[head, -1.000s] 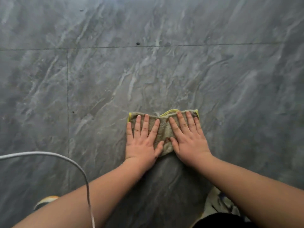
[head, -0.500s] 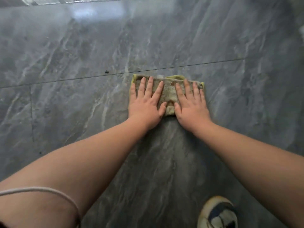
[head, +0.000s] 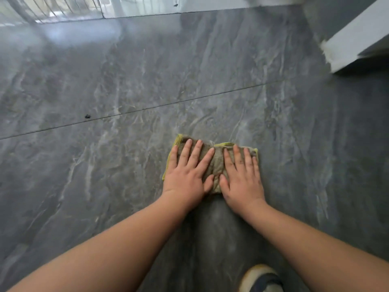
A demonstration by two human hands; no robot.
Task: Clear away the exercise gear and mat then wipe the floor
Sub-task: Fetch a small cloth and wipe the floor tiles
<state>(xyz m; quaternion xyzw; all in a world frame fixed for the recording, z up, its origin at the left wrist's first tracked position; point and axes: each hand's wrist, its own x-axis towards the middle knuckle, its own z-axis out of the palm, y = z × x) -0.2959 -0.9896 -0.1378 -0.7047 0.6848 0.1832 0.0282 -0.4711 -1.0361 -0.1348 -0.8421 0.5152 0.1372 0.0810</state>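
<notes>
My left hand (head: 187, 175) and right hand (head: 242, 180) press flat, fingers straight, on the cloth (head: 217, 163), long axis crosswise; unwiped floor (head: 126, 81) apparently lies ahead.

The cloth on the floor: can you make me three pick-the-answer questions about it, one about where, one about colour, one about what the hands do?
1. Where is the dark speck?
A. left of the cloth, beside the tile seam
B. on the cloth
C. on the shoe

2. What colour is the cloth's edge?
A. red
B. yellow
C. blue

3. How are the hands?
A. making fists
B. lifted in the air
C. flat on the cloth

Answers: 1 A, it lies by the seam on the floor. 2 B, yellow trim shows. 3 C, left hand and right hand press with straight fingers.
</notes>
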